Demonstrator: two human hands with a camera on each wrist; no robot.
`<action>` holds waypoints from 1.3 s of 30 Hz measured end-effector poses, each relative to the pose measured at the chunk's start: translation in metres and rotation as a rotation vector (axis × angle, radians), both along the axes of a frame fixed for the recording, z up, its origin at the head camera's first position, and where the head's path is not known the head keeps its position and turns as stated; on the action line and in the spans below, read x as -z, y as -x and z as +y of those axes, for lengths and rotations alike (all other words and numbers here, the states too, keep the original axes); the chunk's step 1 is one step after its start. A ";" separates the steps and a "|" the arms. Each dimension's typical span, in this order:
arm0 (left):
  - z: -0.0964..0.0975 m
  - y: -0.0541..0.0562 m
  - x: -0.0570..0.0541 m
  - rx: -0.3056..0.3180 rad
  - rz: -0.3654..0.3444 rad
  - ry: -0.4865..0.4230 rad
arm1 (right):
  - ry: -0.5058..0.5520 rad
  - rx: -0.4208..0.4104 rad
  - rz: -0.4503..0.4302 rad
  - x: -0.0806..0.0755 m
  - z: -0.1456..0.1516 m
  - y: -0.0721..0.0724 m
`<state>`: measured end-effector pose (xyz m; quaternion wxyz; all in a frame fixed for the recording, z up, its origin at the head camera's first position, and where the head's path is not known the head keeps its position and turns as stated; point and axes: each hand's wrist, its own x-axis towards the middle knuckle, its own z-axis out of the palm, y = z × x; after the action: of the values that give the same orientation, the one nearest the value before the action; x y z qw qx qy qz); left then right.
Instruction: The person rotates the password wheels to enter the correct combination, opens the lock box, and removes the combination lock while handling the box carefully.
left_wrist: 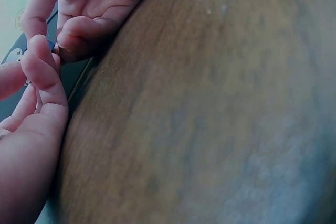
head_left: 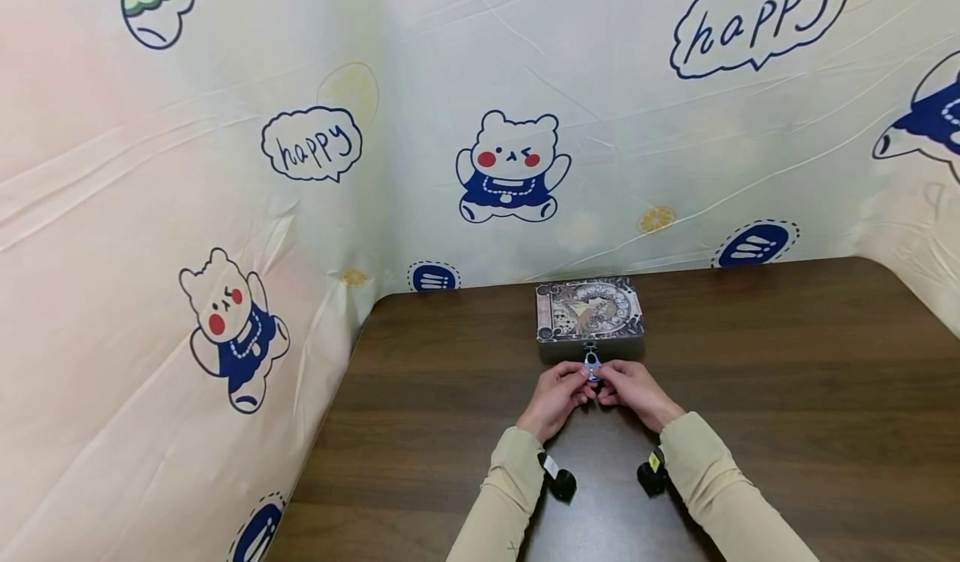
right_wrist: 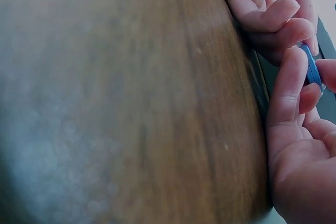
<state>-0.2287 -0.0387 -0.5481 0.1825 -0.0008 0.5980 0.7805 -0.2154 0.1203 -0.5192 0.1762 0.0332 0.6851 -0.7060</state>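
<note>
Pinching a small blue lock [head_left: 592, 369], you have both hands close together at the front of a box [head_left: 590, 316]. Your left hand [head_left: 553, 397] is nearly closed, its thumb and fingertips on the left edge of the lock. Your right hand [head_left: 636, 388] is nearly closed too, with its thumb and a finger gripping the lock from either side, as your right wrist view shows. The other fingers of both hands are bent inward beneath it. The lock is right against the clasp [head_left: 590, 347] in the middle of the box's front side; you cannot tell from here whether its loop runs through it. The box is shut and lies flat near the far edge of the brown table [head_left: 420, 412], with an ornate picture on its lid. Your pale sleeves [head_left: 723, 479] reach in from the near side, and a small black device [head_left: 561, 485] sits at the inner side of your left wrist, with a matching one at your right. Behind the table hangs a pale cloth [head_left: 442, 62] printed with bears [head_left: 514, 191] and the word "happy". The wrist views show the lock only partly, behind your fingers.
</note>
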 end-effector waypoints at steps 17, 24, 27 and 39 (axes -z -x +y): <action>0.000 0.001 0.001 0.006 -0.006 -0.010 | 0.020 0.016 -0.016 0.001 0.000 0.003; 0.000 0.001 0.001 0.003 -0.001 -0.018 | 0.056 0.044 -0.076 0.001 0.000 0.004; 0.000 0.001 0.001 0.001 -0.006 -0.016 | 0.055 0.052 -0.084 0.000 0.000 0.004; 0.001 0.000 0.000 -0.011 -0.007 -0.016 | 0.105 0.068 -0.088 -0.001 0.002 0.003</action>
<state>-0.2287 -0.0380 -0.5485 0.1801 -0.0053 0.5910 0.7863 -0.2182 0.1221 -0.5182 0.1835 0.0780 0.6374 -0.7443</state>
